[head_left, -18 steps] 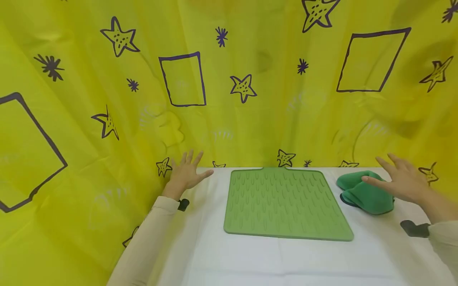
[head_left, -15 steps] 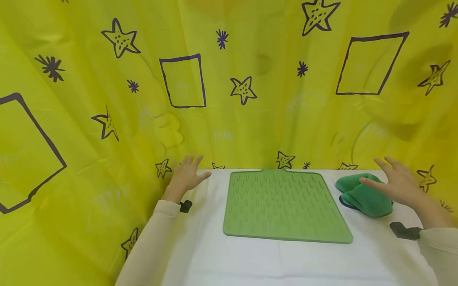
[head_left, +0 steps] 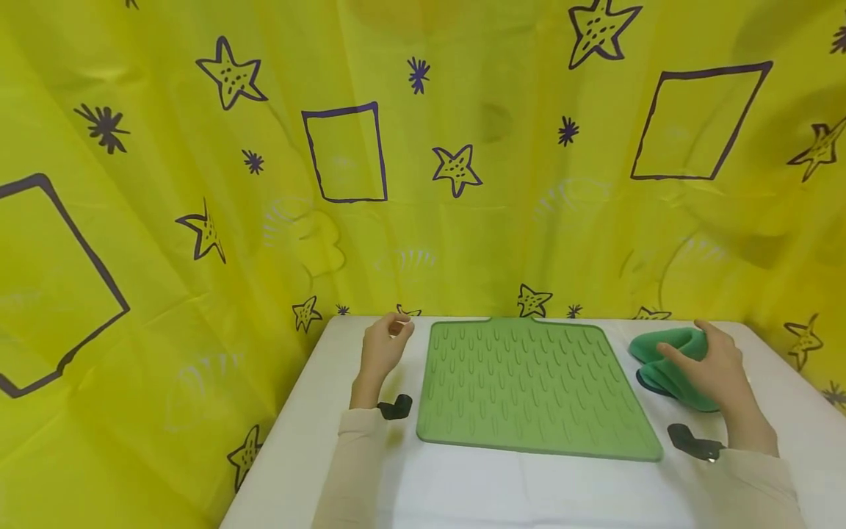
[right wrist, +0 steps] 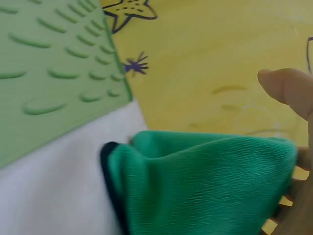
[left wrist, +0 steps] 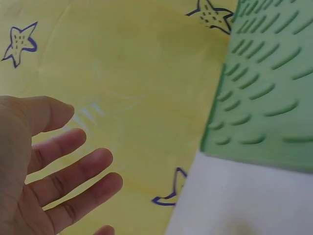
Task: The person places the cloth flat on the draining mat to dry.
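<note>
In the head view, the right hand (head_left: pixel 710 367) at the right of the frame rests on a folded green cloth (head_left: pixel 667 360), fingers curving over it, beside the ribbed green mat (head_left: pixel 535 386) that lies flat in the middle of the white table (head_left: pixel 502 492). The left hand (head_left: pixel 383 347) hovers left of the mat, loosely curled and empty. The left wrist view shows relaxed fingers (left wrist: pixel 73 169) holding nothing. The right wrist view shows the cloth (right wrist: pixel 205 186) bunched in that hand's grip, apparently not yet lifted or unfolded.
</note>
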Demonstrator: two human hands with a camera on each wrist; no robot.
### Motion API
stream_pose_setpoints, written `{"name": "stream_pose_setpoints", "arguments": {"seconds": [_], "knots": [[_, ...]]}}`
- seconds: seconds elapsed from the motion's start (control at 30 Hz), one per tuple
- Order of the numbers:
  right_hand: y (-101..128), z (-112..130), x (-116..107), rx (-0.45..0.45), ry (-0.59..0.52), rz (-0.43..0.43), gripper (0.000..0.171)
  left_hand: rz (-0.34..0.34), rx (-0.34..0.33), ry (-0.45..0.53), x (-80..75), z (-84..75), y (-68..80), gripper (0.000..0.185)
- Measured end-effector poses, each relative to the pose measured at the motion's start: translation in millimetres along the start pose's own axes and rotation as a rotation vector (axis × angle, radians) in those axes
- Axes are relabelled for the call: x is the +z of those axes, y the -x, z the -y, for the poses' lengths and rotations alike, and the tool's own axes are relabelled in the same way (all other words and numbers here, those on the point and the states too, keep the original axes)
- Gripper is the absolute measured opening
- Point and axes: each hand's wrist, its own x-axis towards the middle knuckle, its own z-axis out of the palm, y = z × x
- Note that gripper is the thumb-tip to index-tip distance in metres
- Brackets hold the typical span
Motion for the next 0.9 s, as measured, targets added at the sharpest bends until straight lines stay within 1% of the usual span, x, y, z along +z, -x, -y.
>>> {"name": "stream_pose_setpoints", "arguments": {"seconds": [0.1,0.17,0.3,0.37,0.47,0.57,0.63,0.73,0.9], "knots": [[2.9,-6.2,13.2,0.004,-0.001,-0.014,0.096,0.015,-0.053,-0.022,12.2,4.0,7.8,0.024],[3.2,-9.2,19.2,-0.001,-0.01,-0.016,0.096,0.043,-0.104,-0.061,18.9,4.6,11.5,0.025],[0.4,-14.3,24.7,-0.021,-0.007,0.011,0.095,0.093,-0.164,-0.155,30.3,5.0,13.9,0.025],[-1.4,-16.4,26.0,-0.028,0.006,0.039,0.094,0.116,-0.179,-0.192,35.3,6.4,14.5,0.026],[-2.0,-19.9,28.1,-0.04,0.026,0.09,0.094,0.145,-0.199,-0.22,42.6,7.7,16.0,0.025],[-2.0,-22.5,30.1,-0.034,0.045,0.131,0.097,0.172,-0.216,-0.221,47.8,8.4,18.3,0.024],[-2.1,-24.5,31.6,-0.046,0.053,0.135,0.096,0.193,-0.216,-0.219,50.1,8.9,19.7,0.025],[-3.2,-27.5,32.5,-0.08,0.068,0.113,0.086,0.223,-0.219,-0.213,52.0,9.7,21.9,0.027],[-5.9,-31.7,32.5,-0.143,0.109,0.093,0.062,0.242,-0.231,-0.208,53.0,12.0,24.7,0.032]]}}
